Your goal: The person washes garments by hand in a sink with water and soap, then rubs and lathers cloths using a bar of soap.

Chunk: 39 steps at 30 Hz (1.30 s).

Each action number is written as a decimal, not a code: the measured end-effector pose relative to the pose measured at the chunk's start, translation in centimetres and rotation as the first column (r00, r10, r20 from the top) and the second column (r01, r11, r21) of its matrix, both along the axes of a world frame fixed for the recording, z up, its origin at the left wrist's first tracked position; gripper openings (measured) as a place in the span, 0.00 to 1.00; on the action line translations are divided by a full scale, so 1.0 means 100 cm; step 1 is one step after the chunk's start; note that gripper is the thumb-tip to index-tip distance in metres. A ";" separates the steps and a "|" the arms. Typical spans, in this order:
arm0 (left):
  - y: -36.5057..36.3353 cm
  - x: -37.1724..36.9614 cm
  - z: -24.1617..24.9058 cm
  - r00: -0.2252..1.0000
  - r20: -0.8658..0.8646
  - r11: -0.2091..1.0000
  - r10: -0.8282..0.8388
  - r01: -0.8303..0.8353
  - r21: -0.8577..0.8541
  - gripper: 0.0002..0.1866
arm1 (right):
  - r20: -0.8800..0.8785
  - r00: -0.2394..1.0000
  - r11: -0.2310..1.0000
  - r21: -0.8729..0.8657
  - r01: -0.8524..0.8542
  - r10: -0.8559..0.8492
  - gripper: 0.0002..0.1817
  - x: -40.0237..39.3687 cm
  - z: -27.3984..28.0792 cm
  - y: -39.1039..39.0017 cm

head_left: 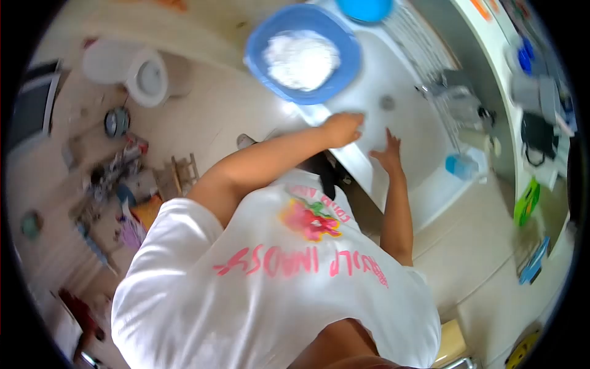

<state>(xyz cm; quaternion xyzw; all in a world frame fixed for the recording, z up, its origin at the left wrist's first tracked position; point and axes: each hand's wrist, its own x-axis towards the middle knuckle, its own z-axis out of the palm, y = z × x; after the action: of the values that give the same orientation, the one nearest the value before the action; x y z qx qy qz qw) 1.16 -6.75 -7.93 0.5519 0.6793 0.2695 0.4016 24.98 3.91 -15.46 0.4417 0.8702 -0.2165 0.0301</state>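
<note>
My left hand (344, 128) hangs over the near rim of a white sink (424, 154), its fingers curled inward. Whatever the curled fingers may hold is hidden from above. To the right, my right hand (391, 155) is over the basin with thumb and fingers spread apart and nothing in them. Just beyond my left hand, a blue plastic basin (255, 58) sits at the sink's left end with a heap of white cloth or foam (302, 60) in it. The sink drain (386, 102) shows past my fingertips.
A bright blue bowl (366, 8) stands at the back. Along the sink's right side are a clear plastic bag (464, 111) and a light blue container (461, 166). A toilet (150, 79) is off to the left, with a small wooden stool (183, 173) and clutter nearer.
</note>
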 end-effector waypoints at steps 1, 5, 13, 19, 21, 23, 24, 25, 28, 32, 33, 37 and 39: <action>-0.010 -0.003 -0.002 0.999 0.032 0.999 -0.035 0.034 0.023 0.15 | -0.118 0.985 0.971 -0.220 0.096 -0.124 0.45 0.001 0.002 0.006; -0.069 -0.043 0.049 0.996 0.064 0.992 -0.064 0.056 0.109 0.15 | 0.048 0.781 0.690 -0.437 0.577 -0.622 0.27 -0.005 -0.008 0.023; -0.268 -0.134 -0.001 0.862 0.092 0.866 0.499 -0.499 -0.016 0.14 | -0.034 0.800 0.757 -0.350 0.552 -0.599 0.38 -0.010 -0.023 0.052; -0.480 -0.165 -0.070 0.244 0.114 0.262 0.963 -0.948 -0.184 0.13 | 0.156 0.954 0.965 -0.009 0.261 -0.256 0.26 -0.087 0.002 -0.014; -0.556 -0.161 -0.057 0.034 0.043 0.042 0.998 -0.983 -0.177 0.12 | 0.135 0.987 0.996 0.037 0.084 -0.088 0.25 -0.136 -0.006 -0.050; -0.627 -0.149 -0.086 -0.150 0.055 -0.144 0.987 -0.984 -0.102 0.11 | 0.080 0.991 0.991 0.070 -0.110 0.105 0.24 -0.196 -0.020 -0.087; -0.657 -0.141 -0.093 -0.276 0.077 -0.264 0.958 -0.955 -0.137 0.09 | 0.043 0.976 0.972 0.090 -0.217 0.214 0.23 -0.229 -0.029 -0.103; -0.686 -0.129 -0.108 -0.398 0.118 -0.376 0.910 -0.911 -0.172 0.09 | -0.008 0.942 0.936 0.109 -0.334 0.337 0.22 -0.263 -0.041 -0.119; -0.764 -0.079 -0.151 -0.598 0.357 -0.559 0.718 -0.801 -0.215 0.14 | -0.315 0.691 0.744 0.082 -0.663 0.651 0.21 -0.373 -0.084 -0.169; -0.808 -0.020 -0.133 -0.855 0.474 -0.737 0.210 -0.457 -0.499 0.12 | -0.204 0.752 0.502 -0.633 -0.590 0.627 0.17 -0.517 -0.031 -0.328; -0.814 -0.014 -0.108 -0.918 0.379 -0.763 0.115 -0.326 -0.558 0.12 | -0.166 0.724 0.498 -0.624 -0.603 0.669 0.15 -0.544 -0.020 -0.374; -0.822 0.023 -0.100 -0.876 0.387 -0.803 -0.289 0.002 -0.597 0.13 | -0.124 0.494 0.261 -0.725 -0.637 0.861 0.15 -0.617 0.020 -0.562; -0.829 0.041 -0.105 -0.858 0.372 -0.793 -0.354 0.065 -0.606 0.16 | -0.155 0.323 0.082 -0.785 -0.614 0.934 0.15 -0.648 -0.002 -0.648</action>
<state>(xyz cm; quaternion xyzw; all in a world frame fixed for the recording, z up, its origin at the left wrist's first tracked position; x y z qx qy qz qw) 5.22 -89.66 -18.43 0.6697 -0.2422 -0.6662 0.2214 -39.85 -60.89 -15.69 -0.1319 0.7648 -0.3969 0.4901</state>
